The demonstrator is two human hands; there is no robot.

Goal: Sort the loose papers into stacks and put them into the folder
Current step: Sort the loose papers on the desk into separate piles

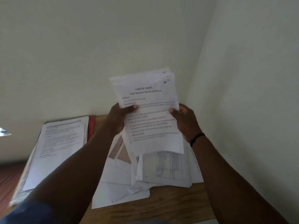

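1. I am holding a bundle of papers (149, 113) upright above the table (169, 201), near the corner of the wall (145, 38).
2. My left hand (120, 118) is gripping its left edge and my right hand (186, 122) its right edge, thumbs on the front sheet.
3. Below it, a loose pile (145, 175) is lying unsorted.
4. To the left, one stack (56, 147) is sitting on what seems to be the folder (91, 126).
5. Judgement: sorting is partly done; filing is remaining.
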